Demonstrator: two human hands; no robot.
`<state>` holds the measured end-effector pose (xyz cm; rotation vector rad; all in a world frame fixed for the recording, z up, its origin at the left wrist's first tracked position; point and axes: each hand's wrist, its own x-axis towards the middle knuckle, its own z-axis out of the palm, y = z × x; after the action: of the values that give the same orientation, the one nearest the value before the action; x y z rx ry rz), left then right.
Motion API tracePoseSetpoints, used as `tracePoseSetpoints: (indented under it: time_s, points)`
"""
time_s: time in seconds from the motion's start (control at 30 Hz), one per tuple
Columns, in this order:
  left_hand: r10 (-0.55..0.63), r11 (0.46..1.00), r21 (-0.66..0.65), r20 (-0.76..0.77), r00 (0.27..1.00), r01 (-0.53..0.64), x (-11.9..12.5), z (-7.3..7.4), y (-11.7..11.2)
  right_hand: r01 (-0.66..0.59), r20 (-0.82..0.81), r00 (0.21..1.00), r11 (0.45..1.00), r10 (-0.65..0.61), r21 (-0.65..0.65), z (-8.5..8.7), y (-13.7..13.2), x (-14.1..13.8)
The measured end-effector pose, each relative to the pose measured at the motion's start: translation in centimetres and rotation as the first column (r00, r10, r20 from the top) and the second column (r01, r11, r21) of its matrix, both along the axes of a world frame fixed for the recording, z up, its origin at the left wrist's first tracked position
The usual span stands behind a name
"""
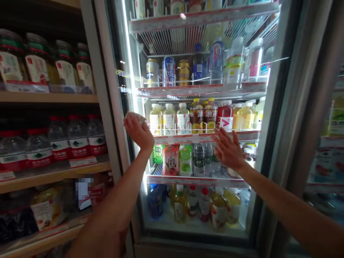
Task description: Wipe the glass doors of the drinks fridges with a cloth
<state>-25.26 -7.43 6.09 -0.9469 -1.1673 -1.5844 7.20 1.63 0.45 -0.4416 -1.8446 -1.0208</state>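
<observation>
My left hand (139, 132) is raised at the left side of the fridge's glass door (172, 96), near its frame. A whitish cloth (140, 116) shows at the edge of this hand, between it and the glass; most of the cloth is hidden. My right hand (228, 147) is up in front of the door's right half, fingers spread and holding nothing. Whether it touches the glass I cannot tell. Behind the glass, closest to the right hand, stand a red drink bottle (225, 115) and dark iced-tea bottles (210, 114).
Inside the lit fridge, wire shelves (197, 139) carry several bottles and cans (168, 71). To the left, wooden shelves (48, 97) hold red-capped water bottles (77, 134) and large jars (37, 59). A metal frame (306, 107) and another fridge stand at the right.
</observation>
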Motion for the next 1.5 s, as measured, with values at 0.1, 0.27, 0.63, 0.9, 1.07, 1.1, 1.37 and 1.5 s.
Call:
tracePoseSetpoints:
  time_s: [0.1,0.27,0.63,0.9,1.07,1.1,1.37,1.5]
  points:
    - [-0.009,0.991,-0.13,-0.376,0.927,-0.043,4.8,-1.8,0.8,-0.004,-0.004,1.0,1.0,0.004,0.004,0.0,-0.1,0.0]
    - [-0.004,0.98,-0.167,-0.548,0.836,-0.105,3.3,-2.6,-0.2,-0.025,-0.001,1.0,0.999,0.025,0.024,0.1,0.0,0.0]
    - [-0.116,0.946,-0.265,-0.818,0.564,-0.19,12.6,-2.3,2.5,0.013,0.034,0.999,1.0,-0.014,0.019,0.4,-0.4,0.1]
    - [0.099,0.993,0.089,-0.252,0.963,-0.079,2.8,7.5,0.9,0.111,-0.404,0.906,0.992,-0.126,-0.06,4.2,2.0,5.6]
    - [-0.003,0.994,-0.087,-0.604,0.797,-0.062,11.3,6.5,3.7,0.104,-0.465,0.878,0.993,-0.114,-0.047,4.1,3.6,5.7]
    - [-0.045,0.986,-0.145,-0.708,0.704,-0.082,13.3,5.8,4.4,0.106,-0.459,0.881,0.993,-0.116,-0.046,4.0,3.7,5.6]
    - [0.006,0.999,-0.027,-0.471,0.882,-0.021,6.7,12.2,2.5,0.092,-0.446,0.888,0.994,-0.112,-0.065,3.8,3.6,5.7]
    - [0.014,0.981,0.193,-0.079,0.997,0.002,4.4,15.4,1.7,0.098,-0.467,0.877,0.994,-0.112,-0.056,3.7,3.6,5.3]
